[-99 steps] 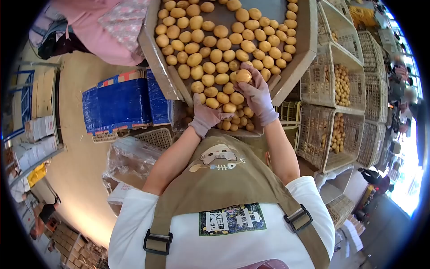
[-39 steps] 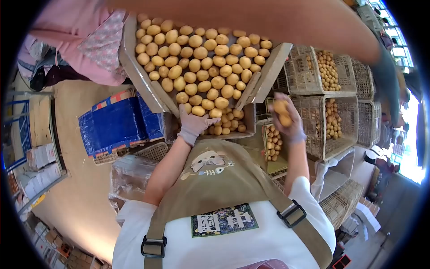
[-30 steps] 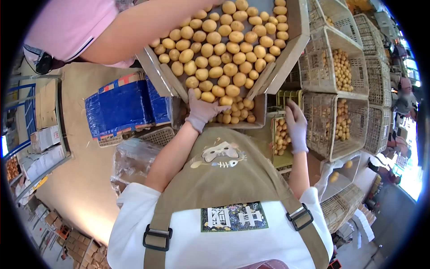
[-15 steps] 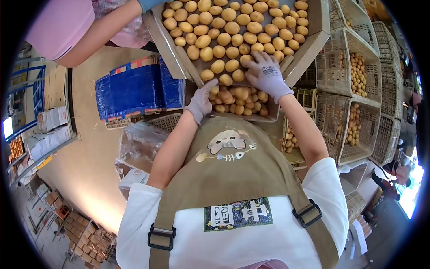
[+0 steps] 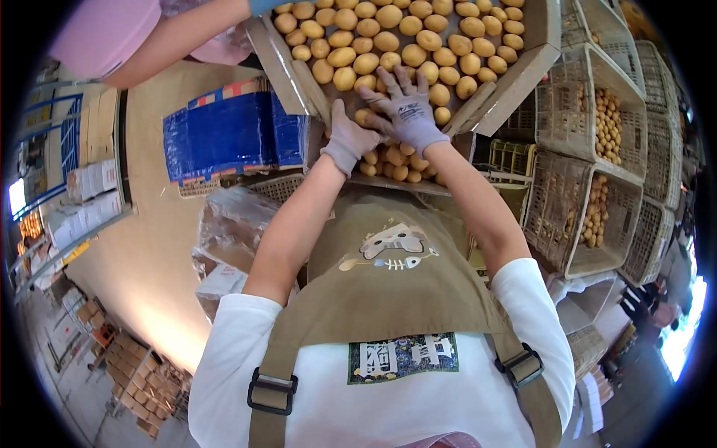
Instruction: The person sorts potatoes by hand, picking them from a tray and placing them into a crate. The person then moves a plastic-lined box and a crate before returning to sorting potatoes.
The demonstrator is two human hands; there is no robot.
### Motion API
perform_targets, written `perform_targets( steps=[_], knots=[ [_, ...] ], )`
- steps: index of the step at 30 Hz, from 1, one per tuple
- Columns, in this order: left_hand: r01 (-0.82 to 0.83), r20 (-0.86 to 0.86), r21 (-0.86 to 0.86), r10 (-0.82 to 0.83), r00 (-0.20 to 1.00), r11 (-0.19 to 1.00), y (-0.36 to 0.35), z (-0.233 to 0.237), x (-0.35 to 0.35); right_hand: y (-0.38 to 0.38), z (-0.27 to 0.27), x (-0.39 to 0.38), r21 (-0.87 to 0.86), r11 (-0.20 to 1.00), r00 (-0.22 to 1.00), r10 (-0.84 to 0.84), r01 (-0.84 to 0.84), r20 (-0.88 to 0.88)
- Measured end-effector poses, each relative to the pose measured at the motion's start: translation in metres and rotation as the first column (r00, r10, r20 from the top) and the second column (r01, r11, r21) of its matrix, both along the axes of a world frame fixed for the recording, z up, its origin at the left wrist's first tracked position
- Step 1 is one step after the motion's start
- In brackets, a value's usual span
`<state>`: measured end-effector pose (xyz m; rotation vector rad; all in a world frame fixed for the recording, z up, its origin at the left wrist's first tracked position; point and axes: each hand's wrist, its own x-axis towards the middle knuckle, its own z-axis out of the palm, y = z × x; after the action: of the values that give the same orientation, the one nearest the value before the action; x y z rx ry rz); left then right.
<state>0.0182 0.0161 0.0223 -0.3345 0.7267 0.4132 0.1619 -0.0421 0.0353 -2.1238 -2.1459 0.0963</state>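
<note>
Small yellow-brown potatoes [image 5: 386,40] lie spread over a sloped sorting tray [image 5: 515,86] with raised board sides. My right hand [image 5: 412,118], in a pale lilac glove, rests on the potatoes at the tray's lower mouth, fingers spread. Beside it on the left is my left hand [image 5: 351,142], also gloved; its thumb points up and its fingers reach toward the right hand, their tips partly covered by it. Below both hands, more potatoes [image 5: 393,173] sit heaped in a box against my apron, partly hidden by my hands and wrists.
At the upper left, a co-worker's arm [image 5: 187,41] with a blue glove reaches to the tray's edge. Stacked plastic crates [image 5: 556,201], some with potatoes, stand on the right. A blue-covered box [image 5: 220,138] and a clear plastic bag [image 5: 231,224] are on the left.
My right hand has moved left, close to my left hand, which has shifted slightly up and right. Several potatoes near the tray's mouth are now covered or displaced.
</note>
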Motion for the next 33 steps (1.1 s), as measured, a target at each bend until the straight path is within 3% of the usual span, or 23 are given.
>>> perform_targets(
  steps=[2,3,4,6,9,10,12,14,15,16,19,21,23,25,26,28,30,31,33],
  knots=[
    [0.057,-0.275,-0.062,-0.072,0.959,0.996,-0.004,-0.009,-0.005,0.004,-0.008,0.007,0.055,0.998,0.999,0.032,-0.033,0.016],
    [0.167,-0.277,0.135,-0.125,0.953,0.977,-0.016,-0.010,-0.019,0.007,-0.012,0.006,0.025,1.000,0.999,0.018,-0.019,0.040],
    [0.256,-0.346,0.225,-0.169,0.923,0.940,-0.024,-0.008,-0.030,0.009,-0.011,0.004,0.023,1.000,0.995,0.010,-0.012,0.098],
    [0.295,-0.447,0.298,-0.140,0.883,0.908,-0.048,0.001,-0.061,0.012,-0.008,0.002,-0.010,1.000,0.991,-0.003,0.004,0.134],
    [0.174,-0.257,0.485,-0.050,0.965,0.857,-0.094,-0.018,-0.156,0.012,-0.018,0.003,0.106,0.994,0.986,0.014,-0.032,0.166],
    [0.174,-0.389,0.410,-0.001,0.921,0.895,-0.108,-0.013,-0.180,0.014,-0.019,0.005,0.130,0.990,0.983,0.028,-0.052,0.180],
    [0.197,-0.657,0.295,0.049,0.752,0.935,-0.142,-0.025,-0.244,0.012,-0.019,0.003,0.141,0.988,0.980,0.038,-0.066,0.195],
    [0.317,-0.893,0.220,0.060,0.446,0.922,-0.167,-0.034,-0.297,0.014,-0.017,-0.001,0.111,0.992,0.969,0.033,-0.061,0.243],
    [0.494,-0.956,0.276,0.182,0.231,0.825,-0.190,-0.085,-0.344,0.014,-0.017,-0.001,0.074,0.995,0.957,0.036,-0.060,0.288],
    [0.679,-0.990,0.129,0.136,0.043,0.722,-0.205,-0.119,-0.391,0.015,-0.016,-0.004,0.042,0.998,0.940,0.032,-0.049,0.339],
    [0.703,-0.986,-0.137,-0.025,-0.167,0.698,-0.221,-0.103,-0.429,0.011,-0.016,-0.008,0.080,0.994,0.934,0.048,-0.081,0.353],
    [0.695,-0.956,-0.279,-0.119,-0.269,0.663,-0.219,-0.124,-0.446,0.011,-0.023,-0.007,0.180,0.973,0.951,0.082,-0.141,0.299],
    [0.752,-0.952,-0.277,-0.066,-0.298,0.598,-0.226,-0.195,-0.480,0.009,-0.025,-0.007,0.178,0.970,0.944,0.106,-0.168,0.313],
    [0.713,-0.991,-0.114,-0.033,-0.127,0.692,-0.210,-0.236,-0.479,0.012,-0.026,-0.008,0.182,0.967,0.944,0.114,-0.176,0.310],
    [0.573,-0.996,0.060,0.013,0.086,0.817,-0.201,-0.249,-0.478,0.012,-0.027,-0.007,0.181,0.966,0.947,0.127,-0.186,0.296],
    [0.408,-0.983,0.101,0.028,0.181,0.907,-0.182,-0.252,-0.465,0.012,-0.030,-0.006,0.173,0.969,0.944,0.118,-0.177,0.307],
    [0.430,-0.995,-0.095,-0.089,-0.034,0.898,-0.157,-0.256,-0.456,0.013,-0.032,-0.004,0.197,0.961,0.951,0.134,-0.193,0.279],
    [0.462,-0.993,-0.118,-0.100,-0.065,0.879,-0.153,-0.258,-0.453,0.014,-0.033,-0.003,0.201,0.959,0.949,0.141,-0.202,0.282],
    [0.515,-0.992,-0.097,-0.122,0.016,0.852,-0.147,-0.266,-0.452,0.014,-0.035,-0.002,0.215,0.955,0.950,0.143,-0.206,0.276]
  ],
)
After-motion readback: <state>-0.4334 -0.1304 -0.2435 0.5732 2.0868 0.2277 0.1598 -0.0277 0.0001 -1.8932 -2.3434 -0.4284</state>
